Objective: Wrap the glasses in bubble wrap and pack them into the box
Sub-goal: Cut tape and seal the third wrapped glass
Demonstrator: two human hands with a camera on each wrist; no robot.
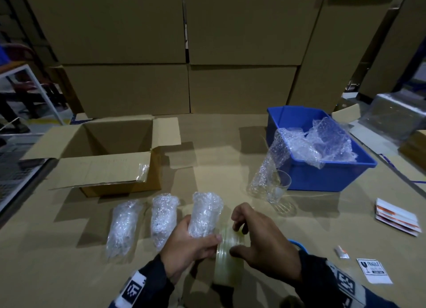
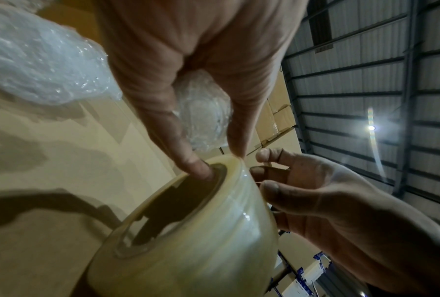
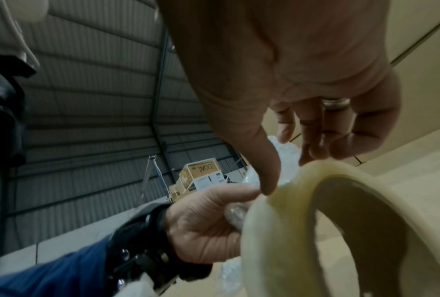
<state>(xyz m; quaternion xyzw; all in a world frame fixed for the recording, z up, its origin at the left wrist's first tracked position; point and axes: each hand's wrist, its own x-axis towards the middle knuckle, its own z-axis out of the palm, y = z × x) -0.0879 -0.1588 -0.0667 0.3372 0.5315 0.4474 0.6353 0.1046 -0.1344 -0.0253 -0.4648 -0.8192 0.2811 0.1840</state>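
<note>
My left hand [image 1: 189,245] grips a bubble-wrapped glass [image 1: 204,215] upright in its palm, and its thumb [image 2: 201,168] hooks into the core of a clear tape roll [image 1: 228,257]. My right hand [image 1: 260,241] holds the roll's outer face between thumb and curled fingers [image 3: 313,148]. Two more wrapped glasses [image 1: 122,227] [image 1: 162,218] lie to the left. A bare glass [image 1: 277,189] stands by the blue bin. The open cardboard box [image 1: 110,146] sits at the back left and looks empty.
The blue bin [image 1: 322,176] at the right holds loose bubble wrap [image 1: 322,144], and one sheet [image 1: 265,169] hangs over its edge. A stack of stickers [image 1: 396,218] and a fragile label [image 1: 373,271] lie at the right. Large cartons [image 1: 207,54] wall off the back.
</note>
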